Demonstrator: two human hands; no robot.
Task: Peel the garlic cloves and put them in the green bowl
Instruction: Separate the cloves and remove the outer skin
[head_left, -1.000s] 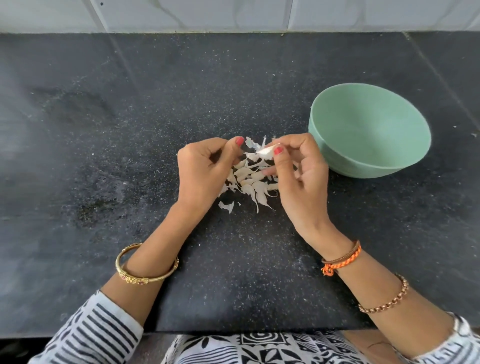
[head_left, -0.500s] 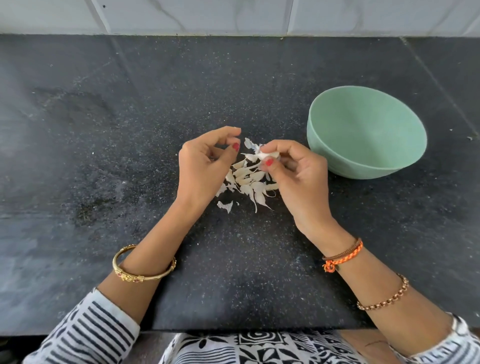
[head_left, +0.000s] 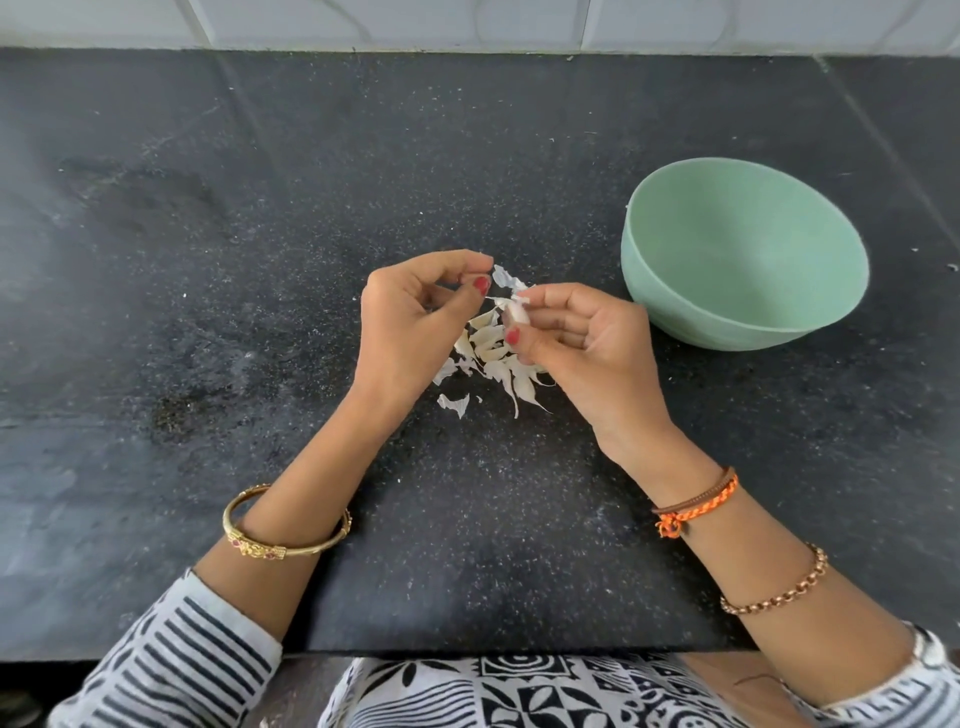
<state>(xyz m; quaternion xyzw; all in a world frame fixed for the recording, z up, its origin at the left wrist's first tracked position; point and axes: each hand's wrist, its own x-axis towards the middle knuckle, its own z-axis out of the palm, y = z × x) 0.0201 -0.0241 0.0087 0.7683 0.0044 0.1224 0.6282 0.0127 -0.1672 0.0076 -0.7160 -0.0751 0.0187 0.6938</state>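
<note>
My right hand (head_left: 576, 343) pinches a small white garlic clove (head_left: 518, 313) between thumb and fingertips, just above a pile of papery garlic peels (head_left: 491, 353) on the black counter. My left hand (head_left: 410, 317) hovers close to the clove's left side. Its fingers are loosely curled, the thumb and index tips are slightly apart, and I see nothing held between them. The green bowl (head_left: 670, 306) stands to the right of my right hand. The part of its inside that shows is bare.
The black speckled stone counter (head_left: 234, 249) stretches wide to the left and toward me. A white tiled wall (head_left: 467, 21) runs along the back. The counter's front edge is near my body.
My left hand has pulled slightly away from the clove and loosened. My right hand has turned the clove and keeps holding it. The bowl has not moved.
</note>
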